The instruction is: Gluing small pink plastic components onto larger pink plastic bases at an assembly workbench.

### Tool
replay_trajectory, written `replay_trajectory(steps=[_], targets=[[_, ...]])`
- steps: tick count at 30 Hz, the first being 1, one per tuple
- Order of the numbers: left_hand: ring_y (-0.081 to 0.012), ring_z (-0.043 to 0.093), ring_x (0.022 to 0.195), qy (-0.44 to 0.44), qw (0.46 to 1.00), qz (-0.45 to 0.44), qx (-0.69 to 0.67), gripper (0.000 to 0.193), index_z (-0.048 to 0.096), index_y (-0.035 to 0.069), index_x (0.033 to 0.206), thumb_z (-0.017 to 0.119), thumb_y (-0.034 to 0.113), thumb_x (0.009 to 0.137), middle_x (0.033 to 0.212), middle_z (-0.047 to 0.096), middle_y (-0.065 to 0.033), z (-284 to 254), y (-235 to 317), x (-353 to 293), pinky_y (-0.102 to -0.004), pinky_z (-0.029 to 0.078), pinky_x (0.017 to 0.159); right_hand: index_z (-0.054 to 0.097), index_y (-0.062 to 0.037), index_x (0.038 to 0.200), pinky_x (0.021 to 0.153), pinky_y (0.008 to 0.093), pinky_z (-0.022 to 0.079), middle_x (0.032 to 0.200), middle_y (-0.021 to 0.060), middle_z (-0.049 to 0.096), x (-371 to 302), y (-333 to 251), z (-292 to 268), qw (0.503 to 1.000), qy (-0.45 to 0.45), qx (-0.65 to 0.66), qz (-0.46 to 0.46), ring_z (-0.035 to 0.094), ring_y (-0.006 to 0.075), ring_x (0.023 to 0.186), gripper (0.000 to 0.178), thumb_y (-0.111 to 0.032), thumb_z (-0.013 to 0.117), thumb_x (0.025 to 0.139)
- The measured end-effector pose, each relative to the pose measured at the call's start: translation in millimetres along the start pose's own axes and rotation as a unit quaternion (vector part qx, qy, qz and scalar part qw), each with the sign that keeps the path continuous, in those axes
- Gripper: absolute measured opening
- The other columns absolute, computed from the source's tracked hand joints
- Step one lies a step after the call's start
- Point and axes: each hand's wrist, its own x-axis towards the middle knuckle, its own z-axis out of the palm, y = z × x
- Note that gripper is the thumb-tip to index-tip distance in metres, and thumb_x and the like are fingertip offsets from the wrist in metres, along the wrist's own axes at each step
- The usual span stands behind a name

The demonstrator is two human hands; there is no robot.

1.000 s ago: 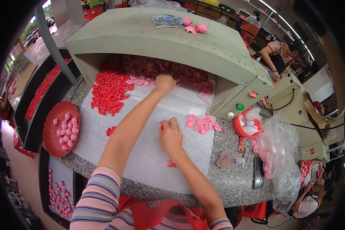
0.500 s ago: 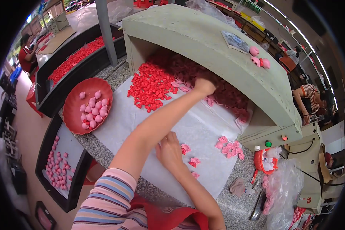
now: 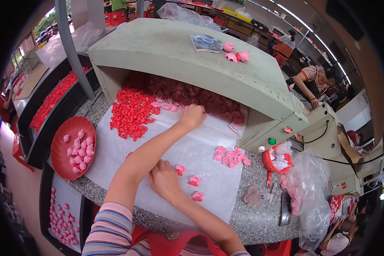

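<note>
My left hand [image 3: 193, 116] is at the front edge of a heap of soft pink pieces [image 3: 175, 90] inside the opening of a grey-green hooded box. Its fingers are curled and whatever they hold is hidden. My right hand [image 3: 164, 179] rests low over the white sheet [image 3: 217, 205], partly behind my left forearm, with its fingers bent together; their contents cannot be made out. Beside it a few pink pieces with red parts [image 3: 195, 181] lie in a row. Left of the pink heap is a pile of small glossy red pieces [image 3: 134, 109].
The grey-green hooded box [image 3: 183, 55] arches over the heaps. A red bowl [image 3: 59, 149] of pink balls stands left, near black trays [image 3: 83, 213]. Right are a pink cluster [image 3: 232, 157], a red basket [image 3: 269, 162] and a plastic bag [image 3: 313, 183]. Other people sit farther off.
My left hand has drawn back from deeper in the pink heap toward its front edge. My right hand stays low over the sheet. The whole view has shifted.
</note>
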Motion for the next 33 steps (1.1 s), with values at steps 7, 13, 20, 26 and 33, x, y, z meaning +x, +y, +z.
replay_trajectory(steps=[7, 13, 20, 26, 33], targets=[[-0.0306, 0.062, 0.08, -0.076, 0.989, -0.014, 0.123, 0.011, 0.065, 0.004, 0.075, 0.061, 0.012, 0.068, 0.08, 0.063, -0.0163, 13.4, 19.7, 18.9, -0.0389, 0.049, 0.065, 0.056, -0.004, 0.089, 0.064, 0.034, 0.048, 0.088, 0.0089, 0.054, -56.5, -24.8, -66.2, 0.992, -0.001, 0.128, 0.005, 0.057, 0.0238, 0.078, 0.017, -0.004, 0.061, 0.072], [-0.0121, 0.052, 0.069, -0.157, 0.94, 0.073, -0.295, 0.014, 0.058, 0.004, 0.074, 0.061, 0.018, 0.076, 0.075, 0.057, -0.0034, -82.8, 5.1, -48.3, -0.0277, 0.043, 0.059, 0.052, -0.0025, 0.106, 0.071, 0.0275, 0.05, 0.097, 0.0081, 0.057, -92.5, 4.7, -77.1, 0.889, -0.114, 0.415, 0.155, 0.061, 0.0169, 0.081, 0.023, -0.006, 0.054, 0.084], [-0.0196, 0.055, 0.08, -0.643, 0.705, 0.026, -0.297, 0.016, 0.059, 0.002, 0.094, 0.055, 0.002, 0.079, 0.087, 0.054, -0.0094, -208.4, 8.7, -306.6, -0.0274, 0.043, 0.072, 0.044, 0.0, 0.12, 0.073, 0.0306, 0.051, 0.1, 0.0169, 0.058, -108.7, 48.5, -118.1, 0.661, -0.081, 0.683, 0.301, 0.061, 0.0208, 0.085, 0.033, -0.005, 0.046, 0.088], [-0.0206, 0.06, 0.08, -0.204, 0.791, -0.169, -0.551, 0.032, 0.052, -0.004, 0.107, 0.058, -0.006, 0.075, 0.089, 0.058, -0.0129, -227.7, 34.7, -309.8, -0.0281, 0.049, 0.073, 0.045, 0.0015, 0.12, 0.072, 0.0267, 0.049, 0.102, 0.0157, 0.057, -93.0, 48.0, -115.2, 0.58, -0.067, 0.772, 0.25, 0.059, 0.0177, 0.082, 0.038, 0.0, 0.051, 0.083], [-0.0255, 0.059, 0.096, -0.108, 0.605, -0.206, -0.761, 0.039, 0.05, -0.006, 0.111, 0.062, 0.0, 0.075, 0.108, 0.056, -0.0201, -126.1, 69.6, -244.4, -0.0378, 0.049, 0.084, 0.049, 0.0014, 0.117, 0.064, 0.0238, 0.045, 0.098, 0.0123, 0.057, -105.6, 29.8, -134.8, 0.705, -0.01, 0.674, 0.219, 0.055, 0.0128, 0.077, 0.041, 0.003, 0.058, 0.077]])
